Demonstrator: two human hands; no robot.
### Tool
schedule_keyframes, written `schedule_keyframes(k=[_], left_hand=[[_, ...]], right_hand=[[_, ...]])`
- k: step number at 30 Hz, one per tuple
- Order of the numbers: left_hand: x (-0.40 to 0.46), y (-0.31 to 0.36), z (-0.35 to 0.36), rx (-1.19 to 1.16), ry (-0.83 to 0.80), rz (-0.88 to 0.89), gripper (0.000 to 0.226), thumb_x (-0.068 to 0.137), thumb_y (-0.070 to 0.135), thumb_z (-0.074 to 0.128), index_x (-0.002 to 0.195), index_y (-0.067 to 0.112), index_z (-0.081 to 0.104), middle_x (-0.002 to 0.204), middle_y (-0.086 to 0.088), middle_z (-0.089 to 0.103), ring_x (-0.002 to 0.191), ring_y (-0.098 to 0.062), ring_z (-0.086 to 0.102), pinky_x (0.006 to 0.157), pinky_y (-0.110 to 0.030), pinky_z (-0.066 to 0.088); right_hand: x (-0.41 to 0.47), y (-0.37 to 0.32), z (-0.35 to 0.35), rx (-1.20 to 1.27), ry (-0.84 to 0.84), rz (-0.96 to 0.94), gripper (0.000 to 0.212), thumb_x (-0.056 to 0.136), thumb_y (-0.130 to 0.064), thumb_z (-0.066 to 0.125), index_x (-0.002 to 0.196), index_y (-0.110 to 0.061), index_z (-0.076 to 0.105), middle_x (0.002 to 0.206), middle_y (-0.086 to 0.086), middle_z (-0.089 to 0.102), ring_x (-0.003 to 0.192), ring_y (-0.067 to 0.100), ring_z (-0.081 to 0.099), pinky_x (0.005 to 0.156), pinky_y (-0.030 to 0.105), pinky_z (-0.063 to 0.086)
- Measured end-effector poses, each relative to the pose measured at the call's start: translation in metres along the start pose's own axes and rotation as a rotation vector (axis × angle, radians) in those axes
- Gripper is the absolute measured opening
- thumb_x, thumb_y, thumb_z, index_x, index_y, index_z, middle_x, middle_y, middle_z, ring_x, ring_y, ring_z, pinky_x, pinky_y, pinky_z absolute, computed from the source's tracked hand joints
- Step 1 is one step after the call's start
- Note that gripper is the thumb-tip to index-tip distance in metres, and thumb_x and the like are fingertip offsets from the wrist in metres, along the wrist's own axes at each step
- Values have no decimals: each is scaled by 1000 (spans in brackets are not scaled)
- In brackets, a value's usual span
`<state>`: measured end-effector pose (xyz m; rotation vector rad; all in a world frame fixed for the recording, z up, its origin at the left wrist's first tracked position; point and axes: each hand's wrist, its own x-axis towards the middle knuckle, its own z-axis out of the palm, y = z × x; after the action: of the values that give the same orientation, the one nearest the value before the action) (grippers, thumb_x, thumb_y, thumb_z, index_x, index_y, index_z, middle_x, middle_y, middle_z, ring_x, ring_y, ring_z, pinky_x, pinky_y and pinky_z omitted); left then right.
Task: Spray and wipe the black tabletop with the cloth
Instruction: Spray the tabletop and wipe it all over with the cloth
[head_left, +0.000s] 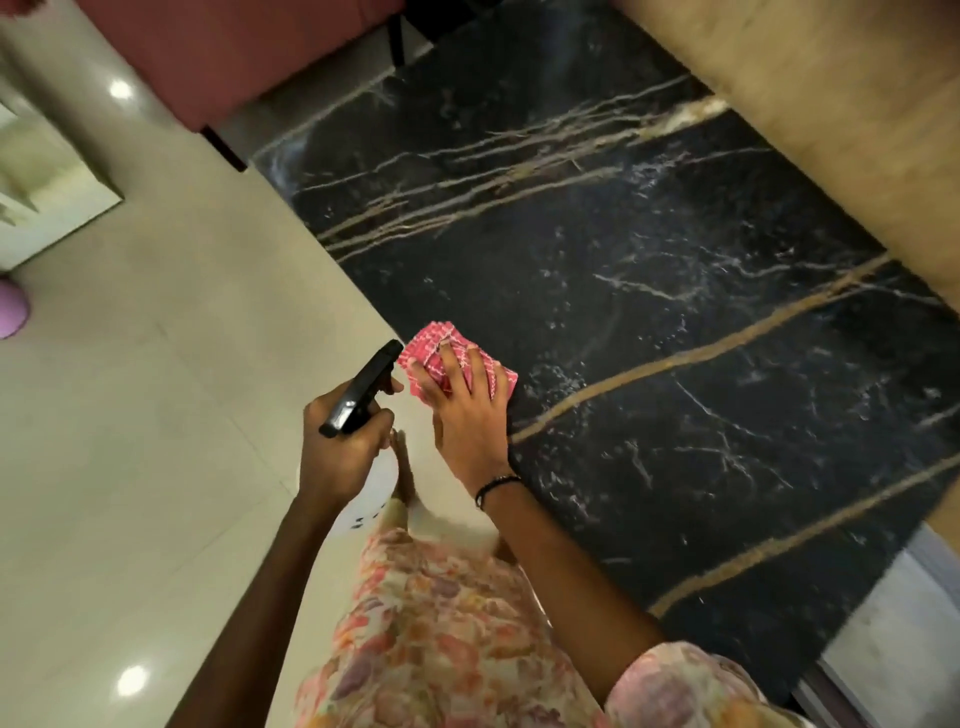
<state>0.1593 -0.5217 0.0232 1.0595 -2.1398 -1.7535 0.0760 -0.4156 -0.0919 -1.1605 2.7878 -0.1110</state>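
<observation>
Pale glossy floor tiles are filling the nine o'clock half of the view, and the black marble desk with its gold veins is running diagonally from twelve o'clock down to four o'clock, with a pink seat beyond its far end and a tan upholstered piece along its two o'clock side. Fine droplets are lying scattered over the dark top, thickest toward the three o'clock part, so spraying looks at least partly done and wiping appears to be the step now in hand. The right hand is pressing the red patterned cloth flat onto the near corner of the desk, its fingers spread over the fabric rather than bunching it. The left hand is gripping a spray bottle just at nine o'clock of the cloth, off the desk edge, fingers curled round its neck with one lying by the black trigger; the white body is mostly hidden below the hand. The next move probably calls for sweeping the cloth away from this corner toward one o'clock, keeping flat, even pressure through the wet patches, while the bottle is held clear of the stroke.
</observation>
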Motion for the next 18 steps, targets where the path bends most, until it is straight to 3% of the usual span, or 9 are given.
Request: schedule_keyframes(k=[4,8,13,18], left_hand=[[45,-3,-30,-38,12,-25,20,64,4,50,75,14,63,55,-21,53,41,-18,42,47,-22,37],[91,-5,-66,-61,23,-44,26,64,5,51,84,13,66,45,-2,49,42,-20,41,48,-22,36],[146,-3,-111,-43,43,-50,30,64,4,50,82,20,68,47,-4,49,43,-18,41,51,-25,35],[187,0,-142,-36,46,-33,31,64,4,49,80,23,67,57,-9,57,43,-15,45,49,-22,37]], right_hand=[[70,-32,-1,52,10,19,85,79,-35,70,146,-35,19,152,9,34,138,38,33,107,57,30],[148,-65,-2,88,22,6,74,82,-32,65,146,-34,28,151,10,35,138,37,31,108,59,29],[237,-96,-3,174,66,-38,52,91,-38,35,141,-29,43,145,10,44,134,37,37,107,60,26],[265,-84,-4,171,107,-133,50,94,-46,45,140,-26,44,145,7,45,136,31,37,110,57,28]])
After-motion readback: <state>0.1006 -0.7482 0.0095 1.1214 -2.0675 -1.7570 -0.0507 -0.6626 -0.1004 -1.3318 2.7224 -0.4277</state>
